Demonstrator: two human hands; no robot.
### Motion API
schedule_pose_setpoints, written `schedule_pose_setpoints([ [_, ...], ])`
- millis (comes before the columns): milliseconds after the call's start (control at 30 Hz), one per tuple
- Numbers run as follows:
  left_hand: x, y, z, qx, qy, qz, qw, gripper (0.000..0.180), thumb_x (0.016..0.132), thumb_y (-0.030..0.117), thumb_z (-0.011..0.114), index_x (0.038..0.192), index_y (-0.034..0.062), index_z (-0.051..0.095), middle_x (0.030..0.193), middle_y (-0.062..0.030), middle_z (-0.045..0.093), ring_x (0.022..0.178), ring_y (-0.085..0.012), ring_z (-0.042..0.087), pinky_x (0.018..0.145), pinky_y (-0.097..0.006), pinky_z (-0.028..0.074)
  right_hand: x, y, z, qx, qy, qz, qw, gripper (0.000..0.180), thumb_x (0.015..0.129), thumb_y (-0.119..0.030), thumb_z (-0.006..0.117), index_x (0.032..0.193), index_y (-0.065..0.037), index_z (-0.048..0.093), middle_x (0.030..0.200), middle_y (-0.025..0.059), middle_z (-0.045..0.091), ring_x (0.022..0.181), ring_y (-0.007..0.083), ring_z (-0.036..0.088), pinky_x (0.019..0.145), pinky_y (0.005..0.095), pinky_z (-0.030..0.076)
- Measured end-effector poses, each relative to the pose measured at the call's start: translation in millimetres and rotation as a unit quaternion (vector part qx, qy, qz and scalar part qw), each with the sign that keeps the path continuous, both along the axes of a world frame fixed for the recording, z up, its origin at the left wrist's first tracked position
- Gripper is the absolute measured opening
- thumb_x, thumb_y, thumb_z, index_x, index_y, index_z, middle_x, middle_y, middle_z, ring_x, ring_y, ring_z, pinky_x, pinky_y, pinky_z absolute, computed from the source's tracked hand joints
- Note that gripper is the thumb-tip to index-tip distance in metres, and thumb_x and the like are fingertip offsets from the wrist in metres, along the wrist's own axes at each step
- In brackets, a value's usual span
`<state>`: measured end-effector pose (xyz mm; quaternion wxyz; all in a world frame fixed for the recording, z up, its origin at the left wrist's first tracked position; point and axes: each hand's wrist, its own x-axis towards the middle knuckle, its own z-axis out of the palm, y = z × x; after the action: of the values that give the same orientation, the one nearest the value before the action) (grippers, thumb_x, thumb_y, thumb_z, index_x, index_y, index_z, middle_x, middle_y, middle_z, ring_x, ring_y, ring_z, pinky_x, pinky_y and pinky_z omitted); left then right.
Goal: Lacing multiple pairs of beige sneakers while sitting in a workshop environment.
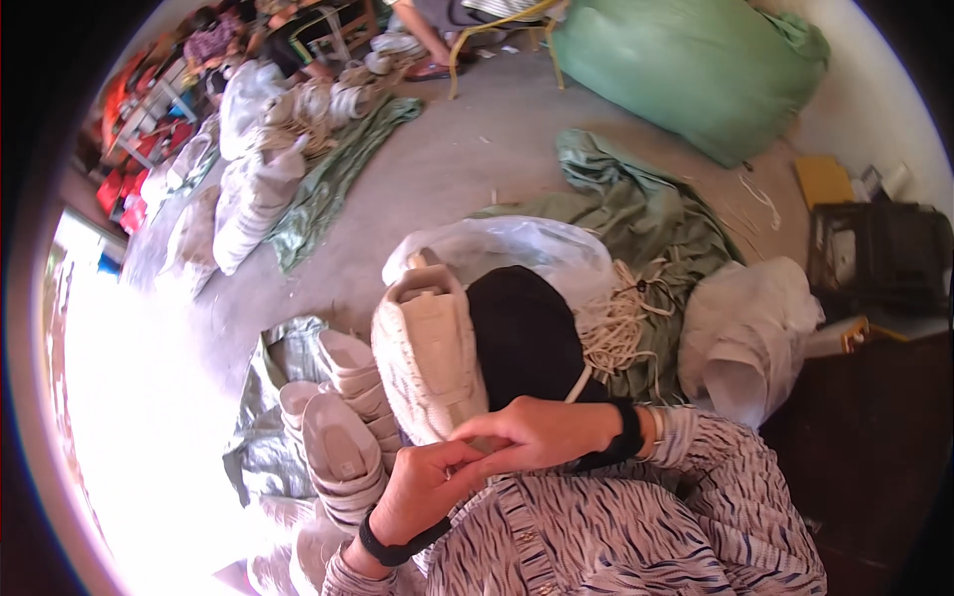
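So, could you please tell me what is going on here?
The person's left hand and right hand meet at the near end of a cream shoe. Whether they pinch anything between them is too small to tell. Stacked shoes stand to the left, and a loose bundle of pale cords lies to the right.

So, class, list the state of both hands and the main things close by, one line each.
Person's left hand: curled, meeting the other hand
Person's right hand: bent, beside the shoe's near end
Cream textured shoe: opening at the far end
Pale beige shoe-shaped pieces: nested in stacks
Thin white cords: loose, tangled
Clear plastic bag: crumpled
Dull-green sheet: rumpled
Large light-green sack: bulging
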<state>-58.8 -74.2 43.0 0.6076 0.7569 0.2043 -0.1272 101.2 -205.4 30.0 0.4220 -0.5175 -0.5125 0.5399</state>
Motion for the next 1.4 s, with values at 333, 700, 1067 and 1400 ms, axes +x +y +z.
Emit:
schedule_pose_setpoints([
  [333, 1, 1, -50, 0.270, -0.274, 0.117, 0.916, 0.015, 0.074, 0.015, 0.066, 0.089, 0.0133, 0.062, 0.083, -0.0046, 0.054, 0.082, -0.0258, 0.057, 0.067, -0.037, 0.049, 46, 20, 2, -0.059, -0.037, -0.241, 0.968, 0.011, 0.089, -0.009, 0.051, 0.088, -0.002, 0.060, 0.076, 0.0035, 0.063, 0.051, 0.0037, 0.048, 0.048, 0.0168, 0.038],
  [700, -12, 5, -48, 0.288, -0.242, 0.156, 0.913, 0.016, 0.073, 0.017, 0.069, 0.089, 0.0153, 0.067, 0.076, -0.0020, 0.059, 0.073, -0.0208, 0.059, 0.062, -0.032, 0.050, 55, 66, -6, -0.146, 0.035, -0.165, 0.975, 0.019, 0.089, -0.014, 0.055, 0.095, 0.003, 0.063, 0.073, 0.0065, 0.062, 0.059, 0.0115, 0.059, 0.055, 0.0212, 0.050],
  [1067, 1, 8, -41, 0.202, -0.205, 0.122, 0.950, 0.017, 0.072, 0.009, 0.070, 0.089, 0.0085, 0.068, 0.073, -0.0032, 0.056, 0.063, -0.0131, 0.056, 0.060, -0.025, 0.048, 50, 32, 5, -0.135, 0.147, -0.189, 0.962, 0.025, 0.093, -0.018, 0.051, 0.101, 0.004, 0.059, 0.073, 0.0101, 0.064, 0.055, 0.0139, 0.061, 0.053, 0.0213, 0.049],
  [1400, 6, 8, -34, 0.244, -0.181, 0.106, 0.947, 0.024, 0.070, 0.007, 0.070, 0.093, 0.0068, 0.064, 0.070, -0.0023, 0.056, 0.058, -0.0123, 0.055, 0.056, -0.025, 0.047, 32, 25, -27, -0.053, -0.097, -0.230, 0.967, 0.008, 0.086, -0.006, 0.059, 0.090, 0.000, 0.064, 0.075, 0.0003, 0.062, 0.067, 0.0045, 0.056, 0.057, 0.0195, 0.045],
])
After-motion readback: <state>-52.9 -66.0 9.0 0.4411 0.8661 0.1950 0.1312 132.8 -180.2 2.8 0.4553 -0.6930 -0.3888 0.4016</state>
